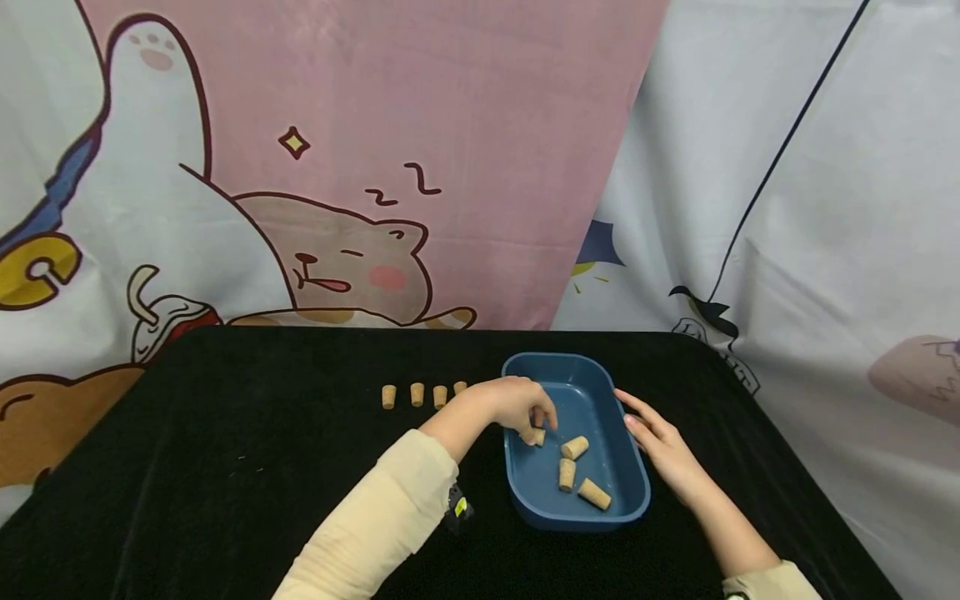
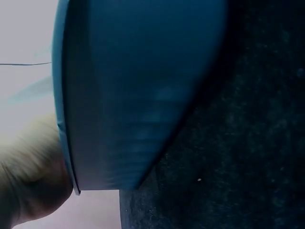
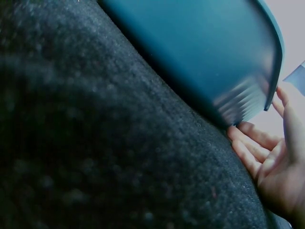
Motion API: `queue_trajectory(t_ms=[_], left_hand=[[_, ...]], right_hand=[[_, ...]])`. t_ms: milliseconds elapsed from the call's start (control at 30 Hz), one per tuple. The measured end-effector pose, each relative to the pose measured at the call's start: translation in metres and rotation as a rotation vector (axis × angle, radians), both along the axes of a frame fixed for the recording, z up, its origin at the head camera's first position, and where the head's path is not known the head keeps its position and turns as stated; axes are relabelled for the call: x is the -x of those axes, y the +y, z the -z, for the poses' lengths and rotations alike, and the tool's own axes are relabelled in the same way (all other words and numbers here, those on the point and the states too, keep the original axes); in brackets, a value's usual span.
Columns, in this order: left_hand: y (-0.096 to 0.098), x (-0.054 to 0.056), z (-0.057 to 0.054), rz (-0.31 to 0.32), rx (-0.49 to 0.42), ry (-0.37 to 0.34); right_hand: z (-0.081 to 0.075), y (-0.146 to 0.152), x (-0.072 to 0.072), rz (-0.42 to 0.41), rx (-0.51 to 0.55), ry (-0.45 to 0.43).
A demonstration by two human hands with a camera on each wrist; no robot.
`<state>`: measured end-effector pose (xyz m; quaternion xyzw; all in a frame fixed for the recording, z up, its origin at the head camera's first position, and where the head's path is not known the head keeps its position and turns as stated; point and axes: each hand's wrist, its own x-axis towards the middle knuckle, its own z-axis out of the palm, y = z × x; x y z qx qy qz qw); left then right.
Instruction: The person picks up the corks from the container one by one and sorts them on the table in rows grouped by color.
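My left hand (image 1: 525, 404) reaches over the left rim of a blue rectangular tray (image 1: 637, 492). Its thumb and fingers pinch a cork stopper (image 1: 539, 437) low inside the tray. Three more corks lie on the tray floor: one cork (image 1: 575, 447) tilted, another cork (image 1: 567, 475) below it, and a third cork (image 1: 595, 494) near the front right. My right hand (image 1: 663, 446) rests its extended fingers against the tray's right side. In the right wrist view, the fingertips (image 3: 233, 131) meet the tray's lower outer wall. The left wrist view shows mostly the tray's outer wall (image 2: 138, 95).
Left of the tray, several corks (image 1: 417, 395) stand in a row on the black cloth-covered table (image 1: 247, 467), the rightmost partly behind the left forearm. A small black device (image 1: 457, 508) shows under the left sleeve. A printed curtain (image 1: 487, 125) hangs behind the table.
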<state>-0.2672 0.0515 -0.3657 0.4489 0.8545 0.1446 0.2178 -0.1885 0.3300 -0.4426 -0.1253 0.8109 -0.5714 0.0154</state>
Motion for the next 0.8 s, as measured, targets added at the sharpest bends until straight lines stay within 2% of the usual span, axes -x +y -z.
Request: queue_trajectory(t_ms=[233,467,633,800], left_hand=[[0.000,-0.005,0.003,-0.011,0.051,0.126],[0.005,-0.009,0.005,-0.038,0.112,0.198],[0.006,-0.011,0.004,-0.064,0.116,0.184],[0.003,-0.010,0.006,-0.069,0.039,0.130]], right_hand=[[0.000,0.001,0.000,-0.002,0.000,0.002],[0.001,0.002,0.000,-0.006,-0.001,0.009],[0.001,0.002,0.000,-0.007,0.005,0.010],[0.001,0.001,-0.001,-0.011,0.009,0.015]])
